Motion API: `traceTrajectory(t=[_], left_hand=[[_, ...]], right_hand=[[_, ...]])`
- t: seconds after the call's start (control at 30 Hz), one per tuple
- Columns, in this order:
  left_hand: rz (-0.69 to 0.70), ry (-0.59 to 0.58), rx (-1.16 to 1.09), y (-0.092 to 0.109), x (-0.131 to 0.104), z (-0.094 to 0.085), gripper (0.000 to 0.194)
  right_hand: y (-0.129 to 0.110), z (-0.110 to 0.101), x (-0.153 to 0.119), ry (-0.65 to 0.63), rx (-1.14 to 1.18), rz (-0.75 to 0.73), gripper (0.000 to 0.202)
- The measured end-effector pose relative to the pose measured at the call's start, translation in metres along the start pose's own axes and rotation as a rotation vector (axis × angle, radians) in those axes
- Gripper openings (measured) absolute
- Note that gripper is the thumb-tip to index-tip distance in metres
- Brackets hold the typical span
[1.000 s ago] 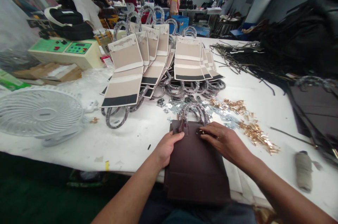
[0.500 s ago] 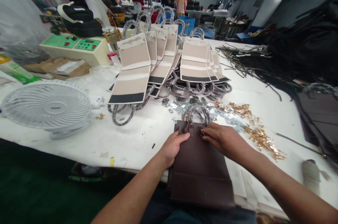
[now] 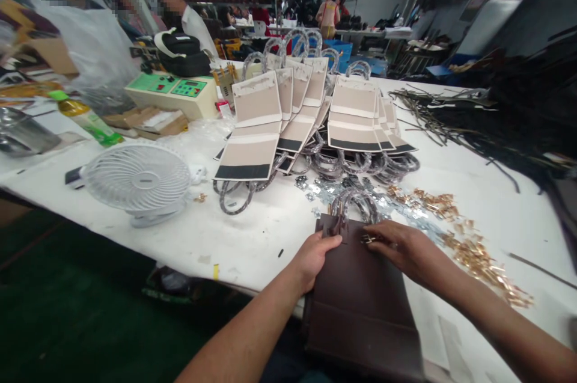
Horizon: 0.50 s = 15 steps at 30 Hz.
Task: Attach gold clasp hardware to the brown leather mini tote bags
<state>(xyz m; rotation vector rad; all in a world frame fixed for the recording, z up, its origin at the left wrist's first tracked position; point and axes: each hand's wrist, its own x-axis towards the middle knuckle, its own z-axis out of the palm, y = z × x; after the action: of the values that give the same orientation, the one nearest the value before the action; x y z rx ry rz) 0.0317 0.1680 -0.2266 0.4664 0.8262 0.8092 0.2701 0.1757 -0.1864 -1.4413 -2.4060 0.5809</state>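
A dark brown leather bag panel (image 3: 360, 293) lies over the table's front edge, its lower part hanging towards me. My left hand (image 3: 313, 260) is closed on its upper left edge, thumb on top beside a strap tab (image 3: 339, 226). Plastic-wrapped handles (image 3: 367, 205) stand at the panel's top end. Near the upper right corner, my right hand (image 3: 401, 246) pinches a small gold metal fastener (image 3: 368, 238) just over the leather. Whether the fastener touches the panel I cannot tell.
Gold fasteners (image 3: 487, 269) and flat silver plates (image 3: 324, 187) are strewn beyond and right of the panel. Stacked beige-lined bag panels (image 3: 252, 148) stand behind. A white fan (image 3: 139, 178), a bottle (image 3: 85, 121) and a control box (image 3: 180, 94) are at left. Several people work farther back.
My view has turned left, so everything sits farther right in the picture. The left hand keeps its hold on the panel; the fastener in my right fingers shows more clearly.
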Motion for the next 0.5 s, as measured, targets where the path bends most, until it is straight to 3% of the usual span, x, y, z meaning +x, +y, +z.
traceTrajectory(t=[0.33,0.5], left_hand=[[0.017,0.043,0.001,-0.004,-0.003,0.000,0.035],[0.021,0.009,0.009,-0.002,-0.002,-0.001,0.034]], right_hand=[[-0.010,-0.009,0.003,-0.052,-0.195,-0.088,0.023],[-0.016,-0.009,0.010,-0.101,-0.302,-0.083,0.025]])
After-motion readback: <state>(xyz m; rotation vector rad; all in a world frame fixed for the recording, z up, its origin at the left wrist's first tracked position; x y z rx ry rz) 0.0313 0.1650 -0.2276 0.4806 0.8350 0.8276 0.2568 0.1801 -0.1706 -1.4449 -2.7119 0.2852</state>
